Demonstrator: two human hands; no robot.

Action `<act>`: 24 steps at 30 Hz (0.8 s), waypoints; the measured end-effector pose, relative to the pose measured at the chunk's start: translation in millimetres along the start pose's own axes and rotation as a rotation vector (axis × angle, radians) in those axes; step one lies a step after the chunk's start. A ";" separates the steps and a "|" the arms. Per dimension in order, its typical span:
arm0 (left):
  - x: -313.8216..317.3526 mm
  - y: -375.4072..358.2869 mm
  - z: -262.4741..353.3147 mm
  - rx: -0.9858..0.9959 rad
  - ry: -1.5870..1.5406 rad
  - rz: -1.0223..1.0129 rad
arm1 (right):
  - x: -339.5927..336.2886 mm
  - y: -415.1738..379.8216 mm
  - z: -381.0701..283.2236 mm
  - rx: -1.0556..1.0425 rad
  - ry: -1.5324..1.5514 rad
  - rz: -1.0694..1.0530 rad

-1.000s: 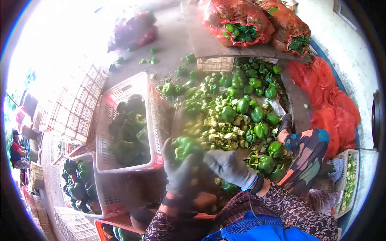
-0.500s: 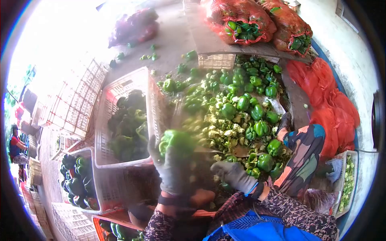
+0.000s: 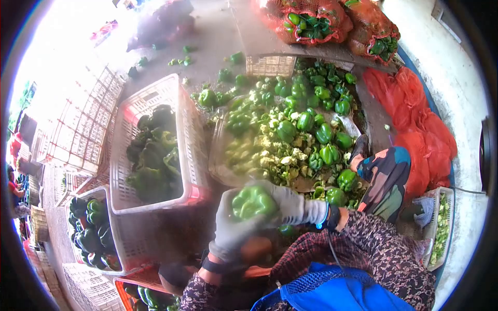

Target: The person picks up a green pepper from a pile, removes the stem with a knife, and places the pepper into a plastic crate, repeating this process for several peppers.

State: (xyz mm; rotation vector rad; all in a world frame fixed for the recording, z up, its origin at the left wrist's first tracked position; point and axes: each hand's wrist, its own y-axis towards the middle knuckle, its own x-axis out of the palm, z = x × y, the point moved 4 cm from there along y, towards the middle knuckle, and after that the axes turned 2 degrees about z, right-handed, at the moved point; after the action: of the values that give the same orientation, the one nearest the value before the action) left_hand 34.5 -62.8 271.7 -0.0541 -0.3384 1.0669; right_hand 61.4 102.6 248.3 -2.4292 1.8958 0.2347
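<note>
Lobes toward us, a green pepper sits cupped in our gloved left hand, seemingly to steady it, while our right hand meets its side, its grip too hidden to tell. A white crate of peppers stands just beyond, likely for easy reach.

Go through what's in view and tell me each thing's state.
Green pepper: held, apparently whole
Left hand: gloved, closed around the pepper
Right hand: gloved, at the pepper; grip unclear
Large white crate: open-topped, peppers piled inside
Mesh sacks: bulging, peppers showing at their mouths
Red netting: crumpled in a heap
</note>
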 end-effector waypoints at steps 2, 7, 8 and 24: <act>-1.4 0.1 -3.2 0.055 -0.020 -0.028 | -11.8 5.4 -16.3 0.075 -0.026 -0.087; 6.1 -0.7 10.1 0.121 0.081 -0.072 | -26.5 8.1 -43.0 0.377 0.106 -0.359; 5.6 -1.9 8.5 0.017 0.073 -0.101 | -26.5 6.8 -34.1 0.317 0.105 -0.375; -123.6 7.1 78.8 0.633 0.037 0.604 | 19.7 228.2 -115.3 -0.430 -0.238 0.330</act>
State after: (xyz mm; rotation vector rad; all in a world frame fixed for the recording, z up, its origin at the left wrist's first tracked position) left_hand -49.0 -175.7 314.4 0.4128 0.0745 1.7287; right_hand -144.7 12.1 371.2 -2.1514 2.3061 0.9918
